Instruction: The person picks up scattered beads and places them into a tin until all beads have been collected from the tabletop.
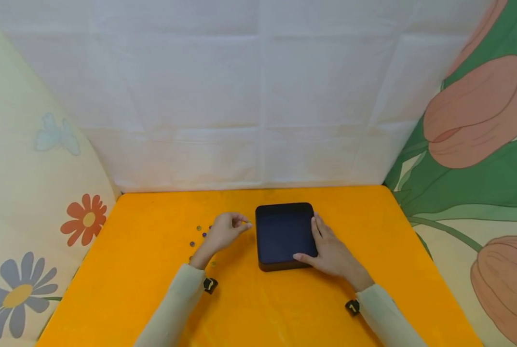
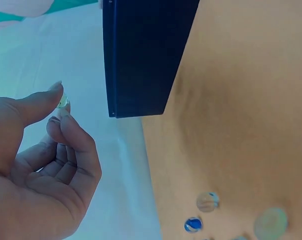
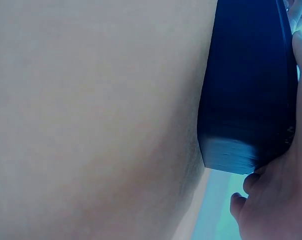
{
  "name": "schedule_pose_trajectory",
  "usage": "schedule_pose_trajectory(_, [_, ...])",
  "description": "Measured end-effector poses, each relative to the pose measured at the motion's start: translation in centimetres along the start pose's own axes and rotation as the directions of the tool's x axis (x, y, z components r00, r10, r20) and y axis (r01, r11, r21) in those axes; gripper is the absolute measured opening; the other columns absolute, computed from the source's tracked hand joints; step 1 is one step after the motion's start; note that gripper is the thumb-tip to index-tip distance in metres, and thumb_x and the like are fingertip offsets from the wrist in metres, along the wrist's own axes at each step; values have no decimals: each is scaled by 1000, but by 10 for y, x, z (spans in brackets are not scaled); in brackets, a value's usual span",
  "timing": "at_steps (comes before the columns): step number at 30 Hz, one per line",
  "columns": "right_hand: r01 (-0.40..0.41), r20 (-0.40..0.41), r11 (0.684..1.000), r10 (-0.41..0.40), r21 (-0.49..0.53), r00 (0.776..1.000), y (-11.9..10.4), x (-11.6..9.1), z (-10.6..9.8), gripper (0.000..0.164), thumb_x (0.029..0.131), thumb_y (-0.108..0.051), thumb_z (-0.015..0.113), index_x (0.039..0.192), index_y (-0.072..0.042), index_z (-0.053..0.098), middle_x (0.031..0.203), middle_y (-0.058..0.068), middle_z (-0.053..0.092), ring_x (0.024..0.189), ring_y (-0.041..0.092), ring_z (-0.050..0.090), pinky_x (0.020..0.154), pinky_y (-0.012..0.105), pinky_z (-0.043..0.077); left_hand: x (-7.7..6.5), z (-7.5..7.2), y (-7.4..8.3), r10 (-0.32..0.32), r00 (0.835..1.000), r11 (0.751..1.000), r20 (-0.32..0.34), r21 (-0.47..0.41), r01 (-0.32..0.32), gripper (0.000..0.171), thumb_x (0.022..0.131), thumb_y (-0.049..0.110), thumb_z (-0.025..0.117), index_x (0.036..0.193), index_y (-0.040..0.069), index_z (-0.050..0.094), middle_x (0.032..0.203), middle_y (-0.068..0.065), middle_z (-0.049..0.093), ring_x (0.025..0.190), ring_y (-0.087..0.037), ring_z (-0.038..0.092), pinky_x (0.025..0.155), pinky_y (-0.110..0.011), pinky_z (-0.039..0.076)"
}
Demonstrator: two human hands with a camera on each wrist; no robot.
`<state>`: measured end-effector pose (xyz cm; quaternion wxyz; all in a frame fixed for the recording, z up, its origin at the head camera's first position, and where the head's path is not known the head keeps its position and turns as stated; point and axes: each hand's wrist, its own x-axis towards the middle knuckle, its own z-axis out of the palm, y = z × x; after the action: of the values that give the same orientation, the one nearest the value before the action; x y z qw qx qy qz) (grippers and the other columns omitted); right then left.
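Note:
My left hand (image 1: 227, 230) pinches a small clear yellowish glass marble (image 2: 63, 101) between thumb and fingertips, raised just left of a black square box (image 1: 264, 265). Its other fingers are curled in toward the palm. The box sits on the table with a raised rim around its dark inside. My right hand (image 1: 333, 253) holds the box at its near right corner, the thumb over the near rim and the fingers along the right wall. In the right wrist view, the fingertips (image 3: 237, 202) show past the end of the box.
Several more glass marbles lie loose on the table left of the box, among them a blue one (image 2: 193, 224) and a greenish one (image 2: 271, 223); the left forearm overlaps some. An orange cloth (image 1: 154, 212) covers the table, with a white sheet (image 1: 189, 96) hanging behind.

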<state>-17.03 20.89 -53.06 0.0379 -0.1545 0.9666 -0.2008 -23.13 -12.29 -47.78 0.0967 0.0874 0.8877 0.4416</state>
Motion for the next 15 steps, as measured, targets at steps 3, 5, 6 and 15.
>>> schedule_pose_trajectory(3, [0, -4, 1000, 0, 0, 1000, 0, 0, 0, 122, 91, -80, 58, 168, -3, 4, 178, 15, -6, 163, 44, 18, 127, 61, 28, 3, 2, 3, 14, 1000, 1000, 7, -3, -14, 23, 100, 29, 74, 112, 9, 77, 88, -6, 67, 63, -15, 44, 58, -26, 40])
schedule_pose_trajectory(5, [2, -10, 1000, -2, 0, 1000, 0, 0, 0, 121, 91, -80, 58, 168, -2, 5, 178, 15, -5, 162, 44, 19, 126, 61, 29, 5, 3, 4, 23, 1000, 1000, 10, -6, -23, 24, 100, 29, 74, 113, 9, 77, 90, -7, 68, 64, -15, 45, 59, -26, 40])
schedule_pose_trajectory(6, [4, -11, 1000, -4, -1, 1000, 0, 0, 0, 121, 91, -79, 58, 168, -2, 5, 178, 16, -5, 162, 45, 19, 126, 62, 29, 6, 3, 5, 25, 1000, 1000, 14, -8, -25, 25, 100, 30, 74, 114, 9, 77, 91, -8, 69, 64, -15, 45, 58, -27, 40])
schedule_pose_trajectory(15, [-4, -14, 1000, 4, 2, 1000, -1, 1, 1, 122, 91, -81, 57, 168, -2, 6, 178, 16, -4, 162, 45, 20, 126, 62, 30, 15, 10, 11, 50, 997, 999, 54, -10, -50, 21, 99, 32, 74, 109, 14, 79, 100, -17, 75, 66, -16, 49, 58, -26, 41])
